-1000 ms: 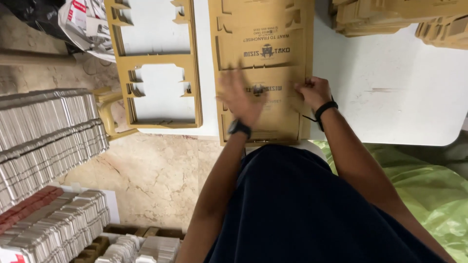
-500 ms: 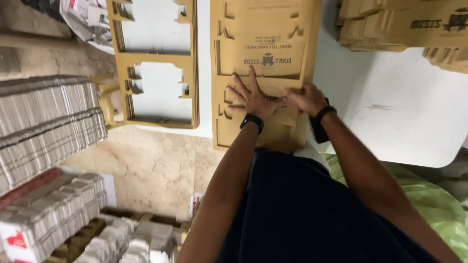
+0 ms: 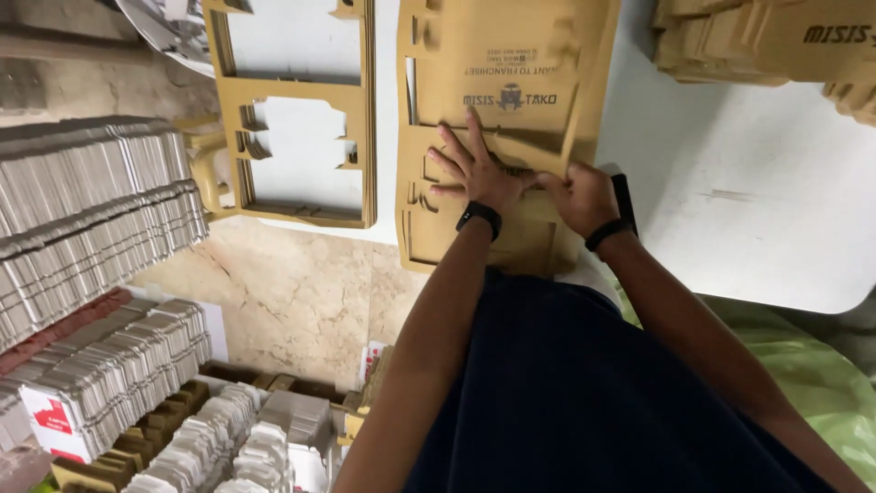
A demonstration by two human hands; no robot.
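Here left hand (image 3: 474,169) spread flat on cardboard sheet (image 3: 506,100); right hand (image 3: 579,196) pinching its cut panel.

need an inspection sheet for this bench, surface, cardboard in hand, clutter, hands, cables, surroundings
surface: white table, scuffed, mostly bare on the right
job's things: die-cut cardboard sheet lying flat, one panel partly lifted out of it
clutter: empty cardboard frame beside it; stack of brown cardboard pieces at the far right
hands: left hand spread flat on the sheet; right hand gripping the lifted panel's edge; dark band on each wrist
cables: nothing seen
surroundings: stone floor; rows of grey folded cartons on the left; green bag on the right
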